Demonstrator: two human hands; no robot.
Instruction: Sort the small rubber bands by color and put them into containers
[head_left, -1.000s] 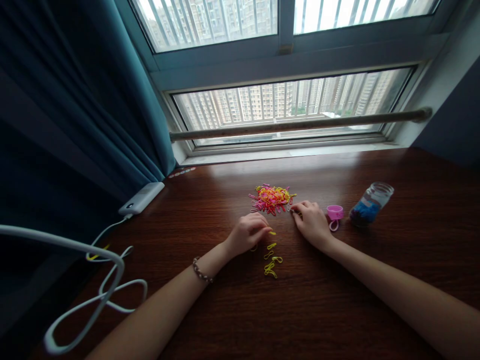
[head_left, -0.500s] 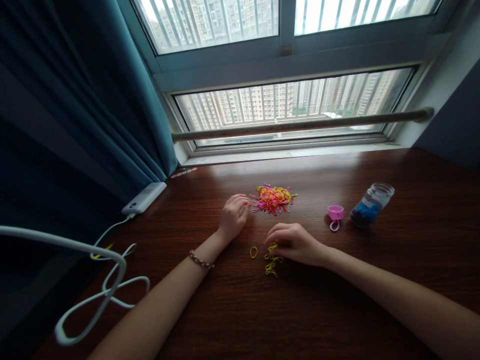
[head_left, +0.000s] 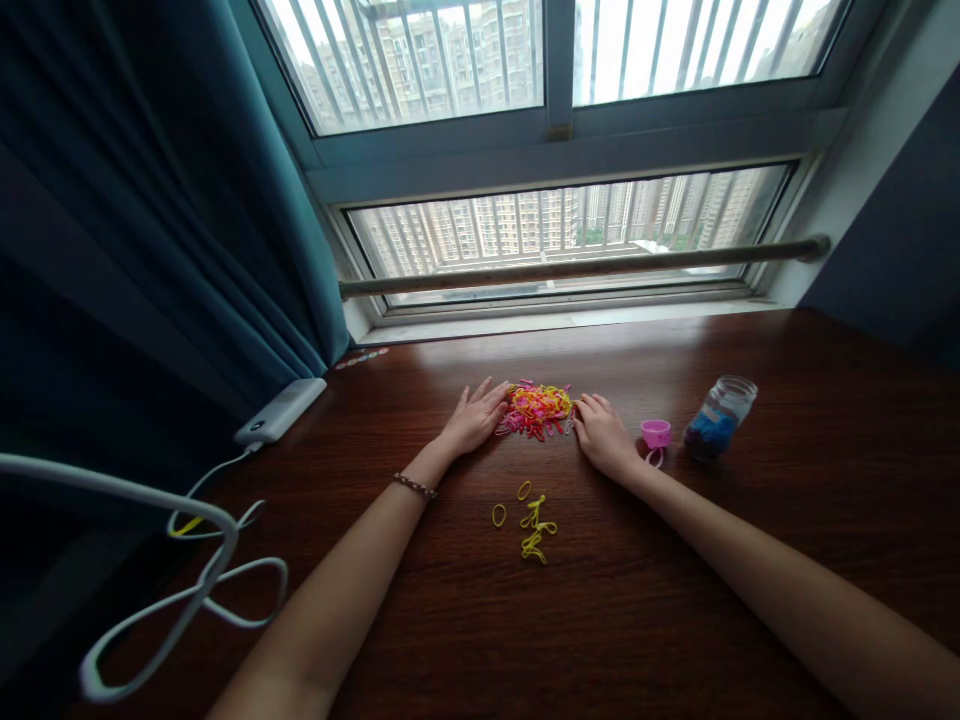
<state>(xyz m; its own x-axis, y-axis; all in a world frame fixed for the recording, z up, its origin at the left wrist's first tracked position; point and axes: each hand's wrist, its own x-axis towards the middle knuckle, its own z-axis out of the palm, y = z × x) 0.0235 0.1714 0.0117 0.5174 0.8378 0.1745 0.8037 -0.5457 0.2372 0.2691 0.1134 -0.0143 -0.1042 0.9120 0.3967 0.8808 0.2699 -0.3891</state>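
A heap of small pink, red, orange and yellow rubber bands [head_left: 538, 408] lies on the brown wooden table [head_left: 645, 620]. My left hand [head_left: 475, 415] rests flat at the heap's left edge, fingers spread, fingertips touching the bands. At the right edge is my right hand [head_left: 602, 435], its fingers loosely bent and their tips against the outer bands; I see no band clearly held. Nearer to me, between my forearms, lie several loose yellow rubber bands [head_left: 534, 545], some bunched together and two apart from the bunch.
Right of my right hand sits a pink cup-shaped lid [head_left: 656, 433] with a loop. Beside it a clear jar [head_left: 721, 418] with blue and dark contents leans tilted. A white power bank [head_left: 281, 411] and a white cable [head_left: 180, 640] lie left, near the blue curtain [head_left: 300, 250]. A window stands behind.
My right hand has left the yellow bands and moved forward to the heap's right edge. Another single yellow band now lies apart. My left hand's fingers have spread out against the heap.
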